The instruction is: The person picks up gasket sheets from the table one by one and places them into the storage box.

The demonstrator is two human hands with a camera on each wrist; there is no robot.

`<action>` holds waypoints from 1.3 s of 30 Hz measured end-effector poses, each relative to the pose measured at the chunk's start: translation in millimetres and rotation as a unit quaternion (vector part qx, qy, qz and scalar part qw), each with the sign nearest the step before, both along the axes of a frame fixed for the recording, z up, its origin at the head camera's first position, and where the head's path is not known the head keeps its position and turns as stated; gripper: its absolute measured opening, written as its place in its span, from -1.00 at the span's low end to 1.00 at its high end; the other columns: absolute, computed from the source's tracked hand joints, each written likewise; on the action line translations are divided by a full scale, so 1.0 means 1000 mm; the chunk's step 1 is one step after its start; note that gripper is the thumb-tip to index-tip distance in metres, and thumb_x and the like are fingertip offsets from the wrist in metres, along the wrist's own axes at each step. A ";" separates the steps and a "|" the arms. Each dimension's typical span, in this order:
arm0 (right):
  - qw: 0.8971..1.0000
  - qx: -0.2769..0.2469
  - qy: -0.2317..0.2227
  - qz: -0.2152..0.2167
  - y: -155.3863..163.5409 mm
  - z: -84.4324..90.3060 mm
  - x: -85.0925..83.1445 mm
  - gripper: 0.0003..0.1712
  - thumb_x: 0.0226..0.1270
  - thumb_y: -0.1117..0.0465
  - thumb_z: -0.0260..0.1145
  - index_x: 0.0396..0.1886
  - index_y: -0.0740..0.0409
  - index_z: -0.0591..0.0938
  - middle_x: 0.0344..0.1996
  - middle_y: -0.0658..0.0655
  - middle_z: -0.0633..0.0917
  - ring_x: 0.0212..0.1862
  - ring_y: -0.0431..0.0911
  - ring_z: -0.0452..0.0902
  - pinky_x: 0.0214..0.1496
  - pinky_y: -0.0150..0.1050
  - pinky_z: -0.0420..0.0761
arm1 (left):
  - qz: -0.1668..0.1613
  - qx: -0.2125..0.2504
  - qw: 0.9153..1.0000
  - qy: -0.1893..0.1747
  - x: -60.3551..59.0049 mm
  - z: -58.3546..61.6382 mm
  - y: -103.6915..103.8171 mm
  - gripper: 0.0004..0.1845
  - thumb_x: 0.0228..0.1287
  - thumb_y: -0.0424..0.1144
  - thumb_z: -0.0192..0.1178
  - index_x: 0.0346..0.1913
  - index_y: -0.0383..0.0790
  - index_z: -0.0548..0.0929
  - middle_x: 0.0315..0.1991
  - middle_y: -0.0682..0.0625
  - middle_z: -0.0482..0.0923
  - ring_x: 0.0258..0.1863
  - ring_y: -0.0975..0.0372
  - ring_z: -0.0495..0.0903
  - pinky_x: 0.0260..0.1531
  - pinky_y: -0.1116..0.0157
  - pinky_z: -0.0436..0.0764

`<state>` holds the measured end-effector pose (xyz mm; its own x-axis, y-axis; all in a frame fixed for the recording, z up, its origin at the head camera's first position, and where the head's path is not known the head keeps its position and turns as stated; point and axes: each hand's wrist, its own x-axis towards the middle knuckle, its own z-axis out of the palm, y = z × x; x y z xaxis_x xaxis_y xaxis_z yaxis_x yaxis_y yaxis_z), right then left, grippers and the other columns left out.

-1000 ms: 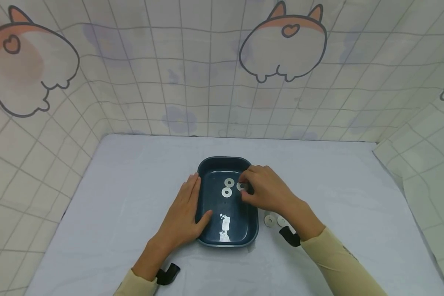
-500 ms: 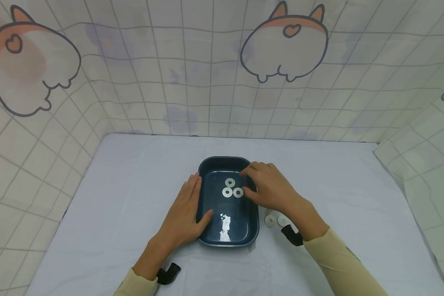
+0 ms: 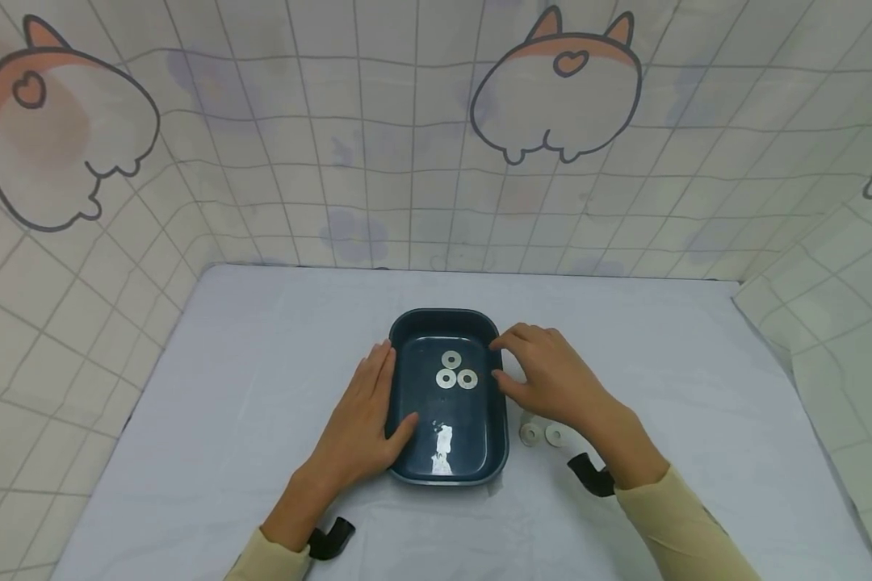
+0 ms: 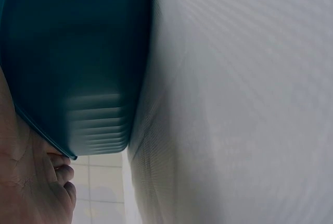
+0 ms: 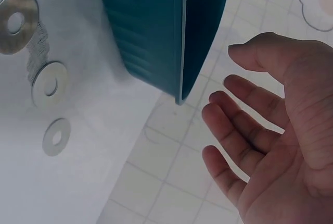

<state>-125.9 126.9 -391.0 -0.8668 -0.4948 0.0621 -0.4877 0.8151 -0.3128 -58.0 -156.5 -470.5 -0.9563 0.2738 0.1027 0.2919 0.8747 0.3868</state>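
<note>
While both hands flank it, the tray [image 3: 446, 476] sits mid-table, long side running away from the person.
Left hand [image 3: 363, 420]: lies flat along the tray's left wall, fingers straight and touching the rim, thumb hooked over the near-left edge; it grips nothing.
Right hand [image 3: 552, 379]: hangs just beside the tray's right rim, fingers loosely spread and relaxed, holding nothing; the right wrist view shows the bare palm [image 5: 291, 146] apart from the tray wall [image 5: 156, 31].
Washers in tray [image 3: 454, 371]: three, lying flat in a tight cluster in the far half of the tray floor.
Washers on table [image 3: 541, 434]: lying flat just right of the tray, under the right wrist; the right wrist view shows three [image 5: 49, 86].
Table [image 3: 262, 379]: covered by a pale cloth.
Backdrop [image 3: 407, 145]: tiled sheet with cartoon prints.
</note>
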 end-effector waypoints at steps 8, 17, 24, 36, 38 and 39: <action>1.000 -0.005 -0.006 -0.021 0.012 -0.004 0.006 -0.56 0.35 0.11 0.50 0.18 0.13 0.74 0.15 0.16 0.77 0.21 0.13 0.68 0.33 0.14 0.69 | 0.001 -0.003 1.000 0.004 0.000 -0.004 -0.001 0.02 0.48 0.16 0.13 0.72 -0.30 -0.09 0.79 -0.10 -0.22 0.78 0.05 -0.12 0.75 0.00 0.07; 0.998 -0.032 -0.027 -0.045 0.027 -0.023 0.018 -0.60 0.37 0.13 0.48 0.16 0.14 0.74 0.11 0.16 0.78 0.14 0.13 0.70 0.23 0.13 0.75 | 0.002 -0.002 1.000 0.003 -0.001 -0.002 -0.002 0.01 0.48 0.17 0.12 0.72 -0.30 -0.08 0.78 -0.11 -0.20 0.78 0.03 -0.10 0.75 -0.01 0.08; 0.994 -0.062 -0.047 -0.074 0.042 -0.046 0.033 -0.65 0.37 0.16 0.48 0.11 0.12 0.75 0.06 0.13 0.78 0.10 0.10 0.70 0.18 0.13 0.76 | 0.003 0.004 1.000 0.006 0.000 -0.002 -0.001 0.01 0.47 0.16 0.13 0.72 -0.30 -0.07 0.78 -0.11 -0.18 0.78 0.03 -0.09 0.75 -0.01 0.08; 0.988 -0.028 -0.080 -0.130 0.058 -0.071 0.058 -0.64 0.22 0.19 0.57 0.00 0.18 0.76 -0.15 0.15 0.72 -0.30 -0.13 0.47 -0.23 -0.23 0.51 | 0.009 0.004 1.000 -0.002 0.002 -0.003 -0.001 0.03 0.46 0.16 0.15 0.73 -0.28 -0.09 0.78 -0.10 -0.18 0.78 0.04 -0.10 0.75 -0.01 0.07; 0.986 -0.022 -0.090 -0.136 0.060 -0.073 0.060 -0.63 0.22 0.19 0.57 0.01 0.17 0.75 -0.17 0.14 0.71 -0.31 -0.14 0.44 -0.24 -0.24 0.49 | 0.008 0.007 1.000 -0.001 0.002 -0.002 -0.001 0.03 0.46 0.16 0.16 0.73 -0.28 -0.09 0.78 -0.10 -0.18 0.78 0.05 -0.11 0.75 -0.01 0.07; 0.986 -0.020 -0.092 -0.139 0.060 -0.073 0.061 -0.62 0.21 0.19 0.57 0.02 0.17 0.75 -0.18 0.13 0.70 -0.31 -0.14 0.44 -0.24 -0.24 0.51 | 0.006 0.007 1.000 0.000 0.001 -0.002 -0.001 0.04 0.46 0.16 0.16 0.73 -0.27 -0.10 0.78 -0.09 -0.19 0.78 0.04 -0.11 0.75 -0.02 0.07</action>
